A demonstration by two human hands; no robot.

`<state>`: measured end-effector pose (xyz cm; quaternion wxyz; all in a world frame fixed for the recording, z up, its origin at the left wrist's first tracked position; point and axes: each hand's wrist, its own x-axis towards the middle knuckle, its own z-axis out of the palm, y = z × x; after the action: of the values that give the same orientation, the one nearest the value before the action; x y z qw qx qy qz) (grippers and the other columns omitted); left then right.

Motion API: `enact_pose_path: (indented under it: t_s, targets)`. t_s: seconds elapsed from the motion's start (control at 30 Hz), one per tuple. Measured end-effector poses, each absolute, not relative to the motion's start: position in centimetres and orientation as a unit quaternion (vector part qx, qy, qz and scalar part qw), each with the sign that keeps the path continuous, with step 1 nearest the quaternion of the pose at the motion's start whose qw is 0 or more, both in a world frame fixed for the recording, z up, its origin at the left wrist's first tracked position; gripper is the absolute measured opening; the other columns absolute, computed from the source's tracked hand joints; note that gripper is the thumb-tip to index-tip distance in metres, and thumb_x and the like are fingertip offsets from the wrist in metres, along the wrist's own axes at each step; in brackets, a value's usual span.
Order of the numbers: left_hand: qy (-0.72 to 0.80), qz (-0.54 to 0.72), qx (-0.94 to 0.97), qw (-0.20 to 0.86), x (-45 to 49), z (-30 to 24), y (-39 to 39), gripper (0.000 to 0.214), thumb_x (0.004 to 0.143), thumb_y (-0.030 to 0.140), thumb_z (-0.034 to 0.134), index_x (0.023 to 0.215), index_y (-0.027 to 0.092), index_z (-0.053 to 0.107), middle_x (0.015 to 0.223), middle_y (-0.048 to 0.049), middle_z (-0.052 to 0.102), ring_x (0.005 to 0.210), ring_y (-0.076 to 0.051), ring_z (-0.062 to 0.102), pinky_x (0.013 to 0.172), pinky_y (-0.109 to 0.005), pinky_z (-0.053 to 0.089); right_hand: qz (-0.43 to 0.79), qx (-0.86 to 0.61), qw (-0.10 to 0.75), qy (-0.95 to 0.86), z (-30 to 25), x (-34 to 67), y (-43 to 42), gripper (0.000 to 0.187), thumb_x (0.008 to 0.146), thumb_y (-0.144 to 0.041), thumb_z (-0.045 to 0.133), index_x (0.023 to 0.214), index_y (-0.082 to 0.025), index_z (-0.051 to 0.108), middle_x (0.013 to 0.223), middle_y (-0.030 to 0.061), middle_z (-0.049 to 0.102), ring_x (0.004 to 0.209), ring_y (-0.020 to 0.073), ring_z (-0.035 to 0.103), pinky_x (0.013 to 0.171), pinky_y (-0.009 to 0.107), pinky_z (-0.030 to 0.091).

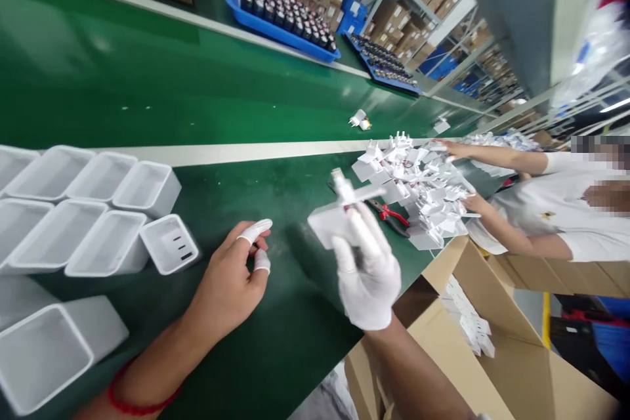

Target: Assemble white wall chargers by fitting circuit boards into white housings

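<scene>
My right hand [367, 275], in a white glove, is closed around a white plastic plug part [331, 220] held above the green belt [221, 98]. My left hand [231, 282] is bare with white finger cots on two fingertips; its fingers are loosely apart and hold nothing, resting near a small white housing [170, 244] that lies on its side. Rows of open white housings [83, 210] stand to the left of that hand.
A pile of white parts [423, 190] and red-handled pliers [391, 215] lie to the right, where another person's arms [497, 223] work. An open cardboard box [472, 328] with white parts sits at the belt's edge. Blue trays [280, 10] stand far back.
</scene>
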<state>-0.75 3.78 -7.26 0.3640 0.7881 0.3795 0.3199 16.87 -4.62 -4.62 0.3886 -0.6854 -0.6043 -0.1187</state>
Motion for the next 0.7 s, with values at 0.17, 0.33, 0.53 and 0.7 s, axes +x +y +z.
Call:
enact_pose_path:
  t_s: [0.17,0.33,0.53,0.7]
  targets:
    - [0.376,0.32,0.786,0.372,-0.7,-7.4,3.7,0.022,0.083,0.017,0.042,0.099,0.016,0.057,0.1,-0.008,0.062,0.079,-0.016,0.065,0.07,-0.031,0.056,0.023,-0.671,0.352,-0.652,-6.7,16.8,-4.3,0.051,0.091,-0.012,0.054,0.14,-0.025,0.052,0.146,0.0123,0.051,0.129,0.0278,0.056,0.1,0.039,0.054]
    - [0.371,0.317,0.784,0.384,-0.6,-7.3,3.6,0.027,0.081,0.015,0.043,0.104,0.016,0.058,0.099,-0.0068,0.062,0.073,-0.015,0.062,0.071,-0.031,0.057,0.138,-0.645,0.572,-0.488,-6.1,17.8,-5.1,0.047,0.093,-0.024,0.058,0.14,-0.025,0.051,0.14,0.009,0.058,0.127,0.0249,0.058,0.108,0.047,0.048]
    - [0.359,0.317,0.795,0.373,-0.7,-7.3,3.6,0.026,0.082,0.014,0.043,0.103,0.016,0.058,0.097,-0.0058,0.06,0.071,-0.013,0.061,0.069,-0.029,0.057,0.329,-0.676,0.544,-0.372,-5.0,18.9,-2.7,0.039,0.08,-0.044,0.073,0.109,-0.018,0.073,0.118,0.0091,0.072,0.116,0.0274,0.064,0.108,0.047,0.047]
    - [0.35,0.321,0.799,0.368,-0.7,-7.4,3.6,0.029,0.083,0.013,0.042,0.107,0.014,0.059,0.097,-0.0069,0.06,0.071,-0.014,0.061,0.068,-0.029,0.057,0.445,-0.655,0.535,-0.295,-5.0,18.8,-0.9,0.041,0.067,-0.045,0.082,0.098,-0.02,0.076,0.104,0.0059,0.076,0.099,0.0258,0.07,0.097,0.044,0.053]
